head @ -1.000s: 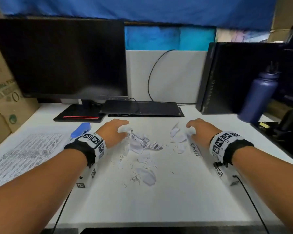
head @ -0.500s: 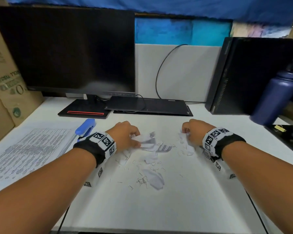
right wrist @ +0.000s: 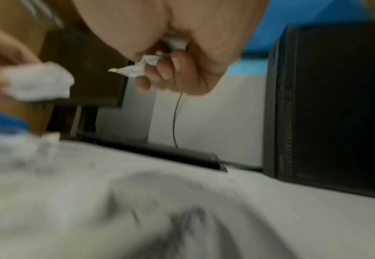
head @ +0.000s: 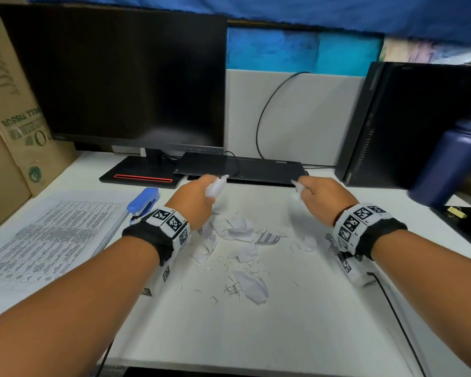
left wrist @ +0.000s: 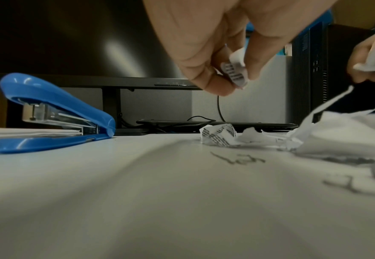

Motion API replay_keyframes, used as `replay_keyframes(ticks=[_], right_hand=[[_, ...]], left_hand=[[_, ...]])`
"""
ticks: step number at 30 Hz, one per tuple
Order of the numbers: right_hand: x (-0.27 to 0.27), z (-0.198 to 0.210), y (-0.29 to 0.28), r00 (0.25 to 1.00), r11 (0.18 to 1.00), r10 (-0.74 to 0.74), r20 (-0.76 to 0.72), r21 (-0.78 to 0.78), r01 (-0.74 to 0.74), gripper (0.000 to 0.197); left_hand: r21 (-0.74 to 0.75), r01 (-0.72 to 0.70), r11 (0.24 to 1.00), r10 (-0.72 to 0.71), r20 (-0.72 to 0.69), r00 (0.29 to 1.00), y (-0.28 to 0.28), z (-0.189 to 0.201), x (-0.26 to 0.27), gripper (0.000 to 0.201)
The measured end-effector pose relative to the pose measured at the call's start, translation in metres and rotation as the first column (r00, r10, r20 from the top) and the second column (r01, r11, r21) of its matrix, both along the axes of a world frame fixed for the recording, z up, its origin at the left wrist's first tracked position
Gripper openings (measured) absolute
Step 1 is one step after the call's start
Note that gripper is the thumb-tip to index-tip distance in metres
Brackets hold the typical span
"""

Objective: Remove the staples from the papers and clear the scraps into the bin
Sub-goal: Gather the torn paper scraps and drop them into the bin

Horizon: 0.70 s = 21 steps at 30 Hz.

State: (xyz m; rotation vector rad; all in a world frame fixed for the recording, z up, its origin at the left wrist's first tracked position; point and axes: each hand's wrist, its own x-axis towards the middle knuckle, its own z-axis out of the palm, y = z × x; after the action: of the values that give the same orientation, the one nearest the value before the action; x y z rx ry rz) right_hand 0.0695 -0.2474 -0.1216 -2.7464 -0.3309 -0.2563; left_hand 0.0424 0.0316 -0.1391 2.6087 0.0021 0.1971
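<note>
Now both hands are lifted a little above the white desk, and each one holds torn paper. The left hand has its fingers curled around a crumpled scrap; in the left wrist view the thumb and fingers pinch a small piece with printed lines. The right hand is also closed around a white scrap, which sticks out between the fingers in the blurred right wrist view.

Between and below the two hands, more paper scraps lie on the desk in a loose heap, and one bigger piece lies apart, nearer to the person. Many small loose staples are scattered around these scraps.

At the left side a stack of printed papers lies flat, and a blue stapler rests at its far right corner, partly on the paper. Behind stand a dark monitor, a black computer case and a dark blue bottle at the right. No view shows the bin.
</note>
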Motion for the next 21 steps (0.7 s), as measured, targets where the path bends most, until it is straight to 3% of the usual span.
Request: replay_keyframes(ticks=[2,5,8,11,13,15,17,21], right_hand=[[-0.009,0.006,0.016,0.996,0.999,0.037,-0.08,0.013,-0.036,0.023],[-0.02,0.005,0.046,0.965,0.977,0.063,-0.256,-0.182,-0.112,0.071],[-0.017,-0.007,0.072,0.957,0.957,0.082,-0.278,-0.246,-0.153,0.059],[-0.004,-0.013,0.09,0.96,0.977,0.016,-0.279,-0.202,-0.075,0.067],[0.003,-0.017,0.101,0.959,0.974,-0.023,-0.283,-0.224,-0.043,0.041],[0.009,-0.021,0.11,0.959,0.971,-0.06,-0.275,-0.24,-0.008,0.022],[0.012,-0.026,0.115,0.954,0.968,-0.087,-0.287,-0.249,0.014,0.029],[0.012,-0.025,0.114,0.945,0.963,-0.122,-0.304,-0.268,0.039,0.037]], left_hand=[[0.027,-0.034,0.999,0.034,-0.013,0.999,0.001,0.0,0.004,0.014],[0.021,-0.115,0.993,0.117,-0.075,0.99,0.003,0.0,0.007,0.005],[0.014,-0.138,0.99,0.139,-0.141,0.98,0.008,-0.004,0.008,0.018],[0.143,-0.011,0.99,0.041,-0.206,0.978,0.008,-0.003,0.008,0.024],[0.228,0.074,0.971,-0.003,-0.297,0.955,0.006,-0.002,0.006,0.036],[0.297,0.107,0.949,0.006,-0.356,0.934,0.005,-0.002,0.006,0.027],[0.319,0.099,0.943,0.026,-0.366,0.93,0.005,-0.003,0.006,0.021],[0.325,0.069,0.943,0.052,-0.349,0.936,0.006,-0.003,0.007,0.03]])
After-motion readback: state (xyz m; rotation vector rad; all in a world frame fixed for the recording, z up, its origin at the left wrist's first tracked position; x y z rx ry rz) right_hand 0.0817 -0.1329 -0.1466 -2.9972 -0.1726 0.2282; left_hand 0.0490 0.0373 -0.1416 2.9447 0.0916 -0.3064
